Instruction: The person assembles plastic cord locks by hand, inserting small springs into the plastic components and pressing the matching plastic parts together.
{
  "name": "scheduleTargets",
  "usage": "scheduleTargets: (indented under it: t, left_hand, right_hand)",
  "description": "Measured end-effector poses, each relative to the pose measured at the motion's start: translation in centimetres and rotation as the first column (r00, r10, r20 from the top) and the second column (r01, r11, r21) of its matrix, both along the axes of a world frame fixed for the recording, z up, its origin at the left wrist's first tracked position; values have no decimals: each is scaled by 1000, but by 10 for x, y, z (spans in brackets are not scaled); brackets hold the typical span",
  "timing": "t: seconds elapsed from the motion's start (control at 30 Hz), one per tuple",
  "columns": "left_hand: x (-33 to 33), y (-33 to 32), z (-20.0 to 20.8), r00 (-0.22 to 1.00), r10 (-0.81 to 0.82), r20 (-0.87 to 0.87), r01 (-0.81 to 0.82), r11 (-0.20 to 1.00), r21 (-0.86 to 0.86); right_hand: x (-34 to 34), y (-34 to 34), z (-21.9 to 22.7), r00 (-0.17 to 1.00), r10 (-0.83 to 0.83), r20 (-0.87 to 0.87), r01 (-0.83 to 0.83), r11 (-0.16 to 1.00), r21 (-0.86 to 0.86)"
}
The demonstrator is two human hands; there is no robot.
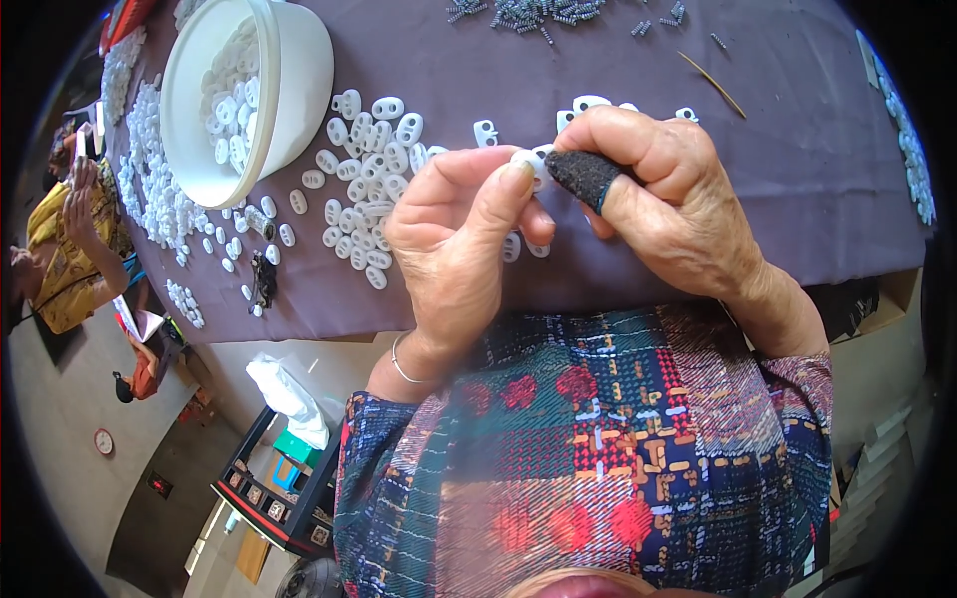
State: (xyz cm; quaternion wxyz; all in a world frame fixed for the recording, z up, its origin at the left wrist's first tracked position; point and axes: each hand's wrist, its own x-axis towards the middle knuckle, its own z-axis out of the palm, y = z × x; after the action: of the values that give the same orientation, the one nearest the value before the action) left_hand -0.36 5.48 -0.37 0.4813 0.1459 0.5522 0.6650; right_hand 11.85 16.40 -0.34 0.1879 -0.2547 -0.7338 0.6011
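Observation:
My left hand [454,234] pinches a white two-hole plastic cord lock [539,173] between thumb and fingers. Against its right side presses the thumb of my right hand [668,189], which wears a black fabric finger cover [583,177]. The right fingers curl closed behind the piece, and their tips are partly hidden. Beyond the hands lie a few more white cord locks [485,133], some half covered by the right hand. A loose pile of white oval two-hole pieces [374,164] spreads to the left of my left hand.
A white round tub [302,90] lies tilted at the left, with white pieces inside. Beside it are many small white parts [159,189]. Small metal springs [543,12] lie at the far edge, and a thin brown stick [713,85] at the right. Other people sit at the left.

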Motion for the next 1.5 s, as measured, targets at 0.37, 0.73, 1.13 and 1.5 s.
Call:
scheduleTargets:
  t: [0.37, 0.73, 1.13, 1.5]
  left_hand:
    - [0, -1, -3, 1000, -5, 28, 6, 1000, -18]
    - [-2, 3, 1, 998, -16, 63, 15, 1000, 4]
    - [-5, 4, 7, 965, -21, 263, 19, 1000, 10]
    - [-2, 1, 6, 993, -86, 86, 92, 993, -74]
  right_hand:
    - [0, 0, 1, 1000, 2, -29, -3, 999, -36]
    - [1, 3, -1, 995, 60, -77, -34, 955, 294]
    - [-2, -7, 0, 1000, 18, 5, -18, 797, 604]
    - [2, -7, 1, 989, 10, 149, -106, 751, 651]
